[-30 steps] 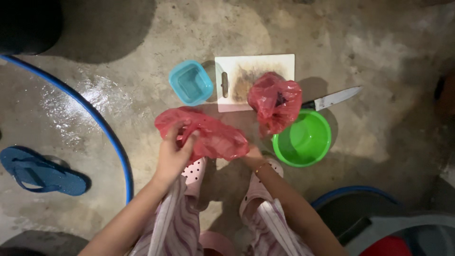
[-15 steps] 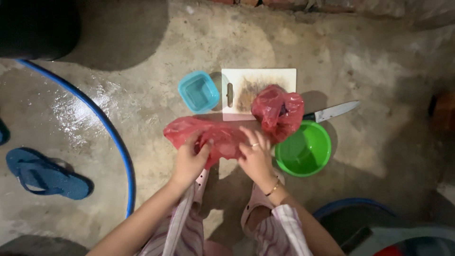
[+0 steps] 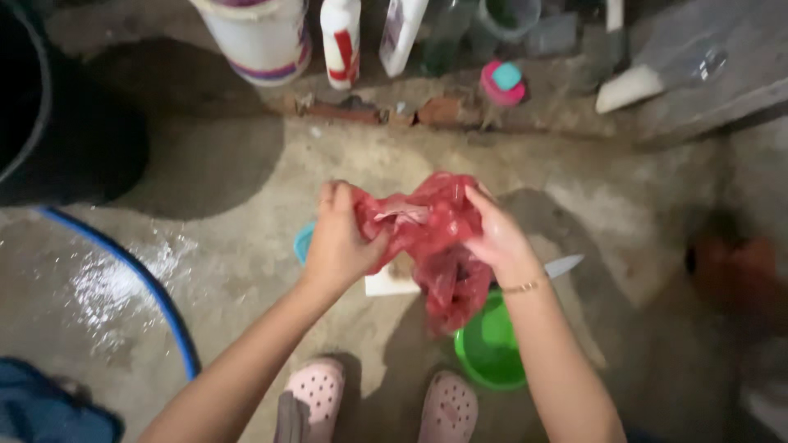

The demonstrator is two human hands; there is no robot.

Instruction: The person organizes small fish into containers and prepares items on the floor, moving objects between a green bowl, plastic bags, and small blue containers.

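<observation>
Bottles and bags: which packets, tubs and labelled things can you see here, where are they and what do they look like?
Red plastic bag: crumpled, held up between the left hand and right hand.
White bucket: top edge, round, purple band low down.
White bottle: right of the bucket, upright, red label.
Second white bottle: beside it, tilted.

At twelve o'clock from me, against the brick ledge, stands a white plastic bottle with a red label (image 3: 340, 37), just right of a white bucket with a dark printed band (image 3: 261, 37); another white bottle (image 3: 402, 33) leans beside it.
</observation>
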